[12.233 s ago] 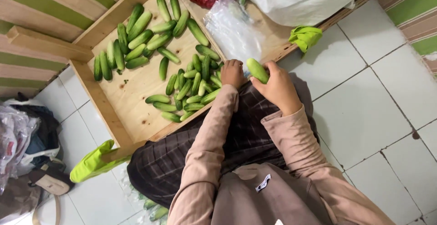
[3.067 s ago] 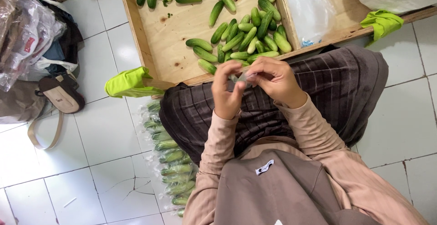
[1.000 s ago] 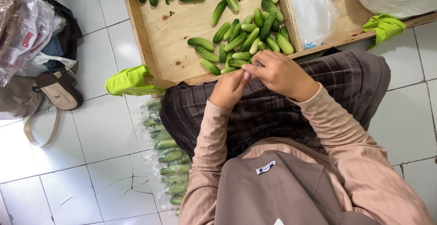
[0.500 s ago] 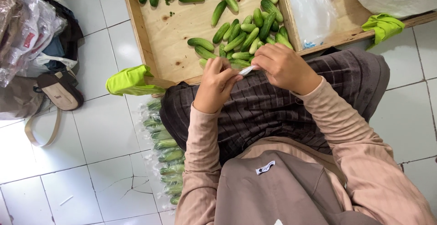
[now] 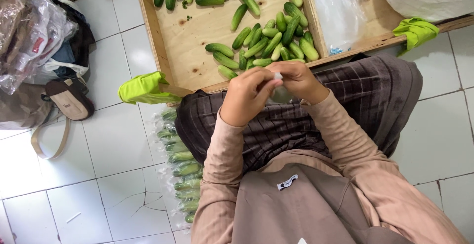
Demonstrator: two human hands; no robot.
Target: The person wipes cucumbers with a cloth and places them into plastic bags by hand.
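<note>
Hands met over the lap of a seated person in a dark checked skirt, seen from above. The left hand (image 5: 245, 97) and the right hand (image 5: 297, 80) pressed close together, fingers curled inward around a small clear plastic bag (image 5: 280, 94). The bag looked thin, see-through and crumpled, with a pale whitish bit pinched at its top between the fingertips of both hands. Most of it was hidden by the fingers, so whether anything lay inside could not be told. It hung just in front of the near edge of a shallow wooden tray (image 5: 154, 31).

On the tray lay a loose heap of small green cucumbers (image 5: 274, 41), short, smooth and glossy, with more along the far side. Clear plastic sheeting (image 5: 335, 12) filled the tray's right compartment. By the person's left side, on the white tiled floor (image 5: 94, 150), lay a row of bagged cucumbers (image 5: 180, 167). A lime-green cloth (image 5: 143, 87) rested at the tray's near corner, and another green cloth (image 5: 417, 29) lay to the right.
</note>
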